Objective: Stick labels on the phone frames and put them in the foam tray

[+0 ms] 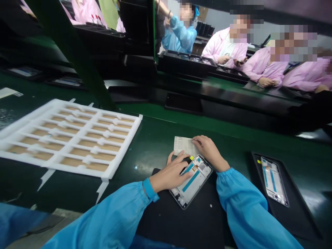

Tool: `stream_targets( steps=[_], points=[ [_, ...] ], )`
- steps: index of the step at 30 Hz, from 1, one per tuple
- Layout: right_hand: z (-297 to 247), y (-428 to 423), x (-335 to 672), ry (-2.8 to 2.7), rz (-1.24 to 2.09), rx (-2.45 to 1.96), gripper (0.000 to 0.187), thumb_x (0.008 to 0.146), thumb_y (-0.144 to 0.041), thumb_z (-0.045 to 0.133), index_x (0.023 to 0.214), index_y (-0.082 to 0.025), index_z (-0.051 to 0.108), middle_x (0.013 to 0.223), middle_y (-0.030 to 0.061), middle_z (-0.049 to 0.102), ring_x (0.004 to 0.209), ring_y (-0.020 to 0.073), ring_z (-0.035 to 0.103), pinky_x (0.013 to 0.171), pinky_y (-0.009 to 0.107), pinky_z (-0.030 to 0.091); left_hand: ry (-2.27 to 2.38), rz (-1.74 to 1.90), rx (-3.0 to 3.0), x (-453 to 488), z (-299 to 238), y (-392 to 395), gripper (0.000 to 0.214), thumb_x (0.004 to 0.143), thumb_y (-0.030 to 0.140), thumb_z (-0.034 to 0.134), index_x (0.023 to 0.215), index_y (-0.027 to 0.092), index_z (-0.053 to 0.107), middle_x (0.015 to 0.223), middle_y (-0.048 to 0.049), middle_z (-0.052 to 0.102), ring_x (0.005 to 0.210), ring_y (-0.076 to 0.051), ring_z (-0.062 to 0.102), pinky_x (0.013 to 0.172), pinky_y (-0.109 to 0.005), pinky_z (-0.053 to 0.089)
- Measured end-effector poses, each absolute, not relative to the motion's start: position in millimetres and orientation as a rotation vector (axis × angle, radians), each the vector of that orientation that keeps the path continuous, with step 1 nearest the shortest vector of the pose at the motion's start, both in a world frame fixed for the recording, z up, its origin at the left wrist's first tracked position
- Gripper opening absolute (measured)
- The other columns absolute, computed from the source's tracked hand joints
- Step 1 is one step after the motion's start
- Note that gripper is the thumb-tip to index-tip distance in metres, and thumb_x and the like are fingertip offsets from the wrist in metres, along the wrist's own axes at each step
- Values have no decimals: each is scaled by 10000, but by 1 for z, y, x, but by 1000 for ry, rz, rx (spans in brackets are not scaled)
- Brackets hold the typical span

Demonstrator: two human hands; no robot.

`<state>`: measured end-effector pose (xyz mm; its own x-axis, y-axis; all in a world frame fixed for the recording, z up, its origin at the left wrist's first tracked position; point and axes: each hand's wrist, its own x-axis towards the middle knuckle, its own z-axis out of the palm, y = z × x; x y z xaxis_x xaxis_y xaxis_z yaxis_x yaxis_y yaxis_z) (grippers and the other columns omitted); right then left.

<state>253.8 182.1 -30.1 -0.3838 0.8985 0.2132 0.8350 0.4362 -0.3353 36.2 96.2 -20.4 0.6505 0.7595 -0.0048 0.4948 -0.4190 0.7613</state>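
A green worktop (155,133) carries a white foam tray (55,102) toward its left edge. On a black mat (186,221) at the near edge lies an opened phone (194,182) — the left hand (169,174) rests on it, fingers flat and spread. The right hand (210,152) touches a white sheet (182,145) just beyond — fingers curled, grip unclear.

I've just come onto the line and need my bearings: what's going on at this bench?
A person in blue sleeves works at a green bench. The left hand lies flat on an opened phone on a black mat. The right hand has its fingertips on a white ribbed sheet just beyond the phone. A white foam tray lies to the left; a second opened phone sits in a black tray to the right.
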Motion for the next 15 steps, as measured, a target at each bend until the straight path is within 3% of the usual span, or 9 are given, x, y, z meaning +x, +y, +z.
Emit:
stream_targets(
  steps=[6, 15],
  points=[
    [-28, 195, 241, -2444, 184, -1460, 208, 968, -193, 454, 885, -186, 644, 902, 98, 630, 881, 247, 544, 790, 360, 394, 964, 390, 2149, 34, -21, 97, 340, 994, 484, 423, 946, 189, 587, 1516, -110, 416, 1496, -350, 160, 1181, -616, 62],
    [-40, 194, 236, -2228, 397, -1442, 122, 905, -164, 485, 804, -209, 536, 916, 110, 604, 898, 263, 518, 841, 397, 391, 971, 360, 2135, 34, -16, 97, 350, 995, 492, 412, 941, 190, 582, 1518, -113, 407, 1496, -352, 161, 1180, -643, 14]
  ],
)
